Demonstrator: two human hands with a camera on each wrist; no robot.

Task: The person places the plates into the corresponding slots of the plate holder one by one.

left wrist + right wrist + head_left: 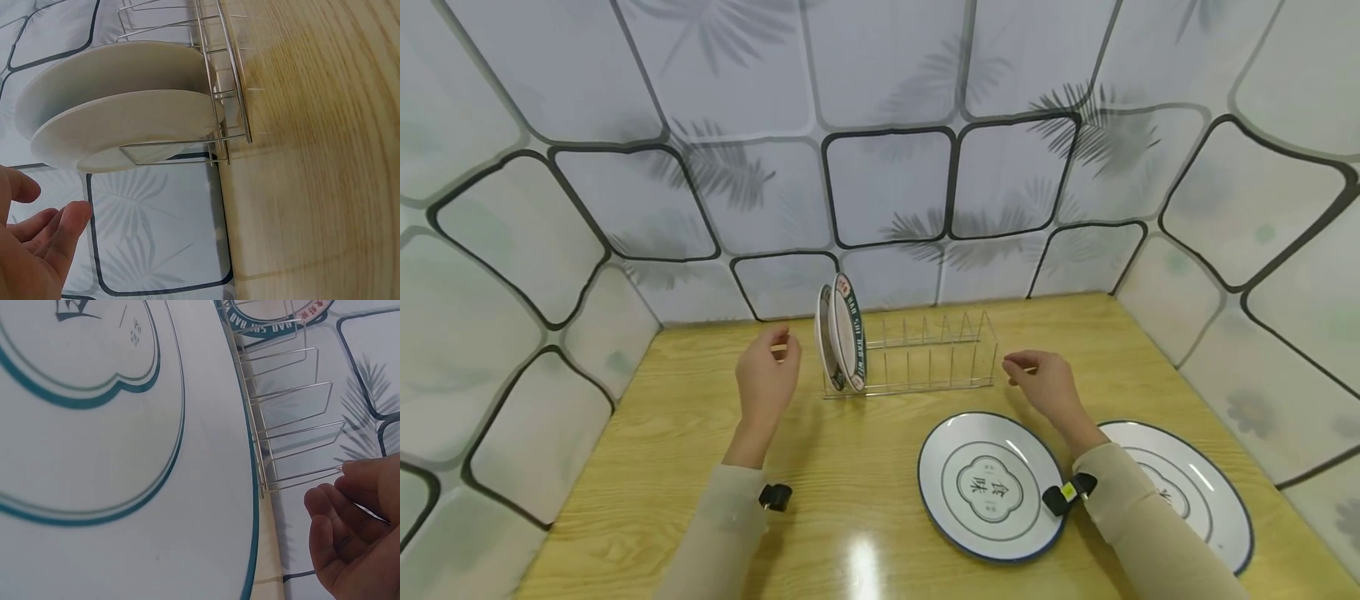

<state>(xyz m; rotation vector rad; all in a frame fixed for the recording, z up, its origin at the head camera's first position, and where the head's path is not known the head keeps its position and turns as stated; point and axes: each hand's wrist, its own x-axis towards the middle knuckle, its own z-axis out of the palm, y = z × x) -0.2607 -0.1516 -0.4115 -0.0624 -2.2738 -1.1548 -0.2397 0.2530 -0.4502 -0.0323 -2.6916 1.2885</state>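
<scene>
A wire dish rack (925, 387) stands near the back of the table, with two plates upright in its left end. The front one, a plate with a green lettered rim (848, 333), leans beside another plate (823, 337). Left of them hovers my left hand (767, 371), fingers loosely bent and nothing in them; the left wrist view shows this hand (44, 231) apart from the pale plate backs (125, 125). My right hand (1045, 383) is beside the rack's right end, fingers loosely curled. In the right wrist view, its fingertips (347, 469) overlap the end wire.
A white plate with a blue rim (940, 475) lies flat in front of the rack. Another blue-rimmed plate (1217, 508) lies to its right, partly under my right forearm. A patterned cloth wall (887, 192) encloses the wooden table (662, 467) at back and sides.
</scene>
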